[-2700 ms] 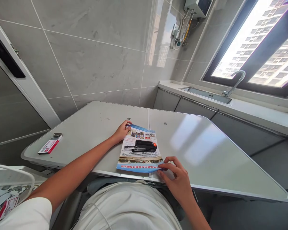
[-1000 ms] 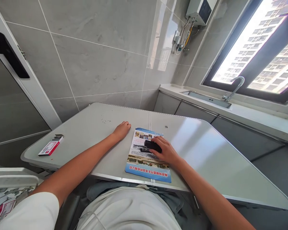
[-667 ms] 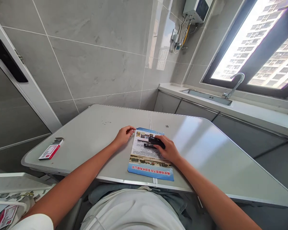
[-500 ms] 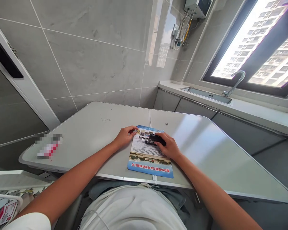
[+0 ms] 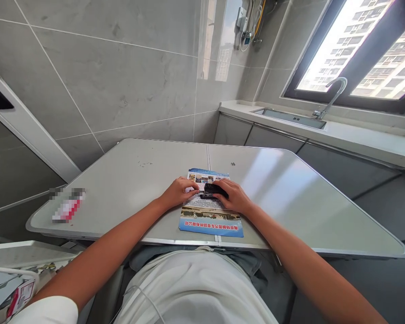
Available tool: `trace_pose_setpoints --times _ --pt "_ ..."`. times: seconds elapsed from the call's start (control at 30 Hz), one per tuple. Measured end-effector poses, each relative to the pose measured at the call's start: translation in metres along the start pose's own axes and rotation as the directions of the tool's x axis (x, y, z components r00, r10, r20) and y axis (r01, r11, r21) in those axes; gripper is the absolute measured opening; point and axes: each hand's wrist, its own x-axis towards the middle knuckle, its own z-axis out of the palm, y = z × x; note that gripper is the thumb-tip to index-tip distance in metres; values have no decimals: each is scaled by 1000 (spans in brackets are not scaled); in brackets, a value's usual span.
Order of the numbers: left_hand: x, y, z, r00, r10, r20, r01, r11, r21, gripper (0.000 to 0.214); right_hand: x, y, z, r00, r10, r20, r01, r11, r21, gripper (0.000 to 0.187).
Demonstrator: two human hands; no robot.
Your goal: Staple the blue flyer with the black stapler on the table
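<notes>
A black stapler (image 5: 214, 191) lies over a printed leaflet (image 5: 209, 216) on the table. My right hand (image 5: 235, 196) is wrapped around its rear end, fingers on top and thumb along the near side. My left hand (image 5: 180, 192) meets it from the left, with thumb and fingertips closed at its front end, where a bit of metal shows. The fingertips partly hide that end, so I cannot tell whether a small piece is between them. The leaflet has blue bands at both ends, small photos and red lettering.
Two small strips, seemingly staples (image 5: 232, 164), lie beyond the leaflet. Loose thin bits (image 5: 145, 164) are scattered at the table's (image 5: 290, 207) back left. A blurred red-and-white item (image 5: 67, 208) sits at the left edge. A counter with a sink (image 5: 292, 119) runs along the right.
My left hand has moved right, from the leaflet's edge to the stapler's front end. My right hand still grips the stapler, whose parts now sit closer together. The view has tilted slightly down.
</notes>
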Motion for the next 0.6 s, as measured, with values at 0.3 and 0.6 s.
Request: trace_pose_setpoints --times 0.3,0.6 --pt "1 2 0 999 10 37 -9 1000 -18 18 1 -1 -2 1000 -14 -1 14 1000 18 35" --pt "2 5 -2 999 24 37 -25 1000 20 19 2 -1 -1 1000 -5 -10 5 999 47 36"
